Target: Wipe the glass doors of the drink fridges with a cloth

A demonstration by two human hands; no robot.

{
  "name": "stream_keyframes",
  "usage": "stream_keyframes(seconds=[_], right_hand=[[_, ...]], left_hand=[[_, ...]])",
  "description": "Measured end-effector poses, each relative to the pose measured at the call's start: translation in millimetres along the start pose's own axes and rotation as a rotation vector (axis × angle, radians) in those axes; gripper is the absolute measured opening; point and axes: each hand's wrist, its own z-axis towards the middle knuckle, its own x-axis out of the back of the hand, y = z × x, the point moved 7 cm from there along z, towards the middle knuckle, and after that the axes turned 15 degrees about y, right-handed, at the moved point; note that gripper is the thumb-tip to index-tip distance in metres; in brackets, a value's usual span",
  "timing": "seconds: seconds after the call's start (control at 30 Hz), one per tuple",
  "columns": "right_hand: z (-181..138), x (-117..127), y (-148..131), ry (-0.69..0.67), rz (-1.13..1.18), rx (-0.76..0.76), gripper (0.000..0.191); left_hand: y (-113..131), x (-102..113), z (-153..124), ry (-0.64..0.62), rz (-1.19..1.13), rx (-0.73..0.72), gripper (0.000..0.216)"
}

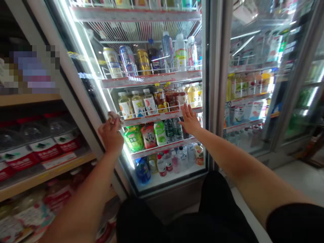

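One grip, the left hand [110, 137]: was closed round a crumpled, pale pinkish, seemingly fabric cloth [115, 118].
Other grip, the right hand [191, 120]: was spread flat, holding nothing, before the clear, metal-framed glass door [212, 84].
Glass: light, even pressure through a flattened pad probably suited it best.
Cloth: looked creased, bunched atop the left grip, well left of the right.

Shop, drinks section. Centre of frame: lit glass-doored cooler [172, 183], tiers of bottles [138, 104] and cans [128, 61], label strips [152, 80] along shelf fronts. Right: second cooler [250, 97], more drinks in rows. Left: open shelving [30, 99], red-labelled multiples [42, 150] lined up, printed tag [59, 160] below.
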Motion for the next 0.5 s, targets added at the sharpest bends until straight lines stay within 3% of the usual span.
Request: stream_keyframes(seconds=[0.07, 0.13, 0.2, 0.27, 0.43, 0.5], right_hand=[[0.2, 0.0, -0.4, -0.003, 0.002, 0.000, 0.098], [0.3, 0.3, -0.9, -0.010, -0.004, 0.001, 0.097], [0.2, 0.9, -1.5, -0.014, -0.014, 0.005, 0.097], [-0.1, 1.6, -1.6, -0.020, -0.018, -0.001, 0.096], [-0.8, 4.4, -2.4, -0.038, -0.024, -0.028, 0.093], [-0.7, 5.2, -3.4, -0.042, -0.019, -0.029, 0.093]], left_hand=[[20.0, -1.6, -42.4, 0.024, 0.014, -0.011, 0.039], [42.2, -6.7, -80.7, -0.036, -0.028, -0.070, 0.039], [53.1, -9.7, -96.4, -0.076, -0.059, -0.106, 0.039], [49.0, -11.4, -82.6, -0.072, -0.060, -0.103, 0.040], [14.8, -16.0, 2.0, 0.084, 0.028, 0.029, 0.052], [19.3, -21.9, 9.3, 0.090, 0.032, 0.049, 0.056]])
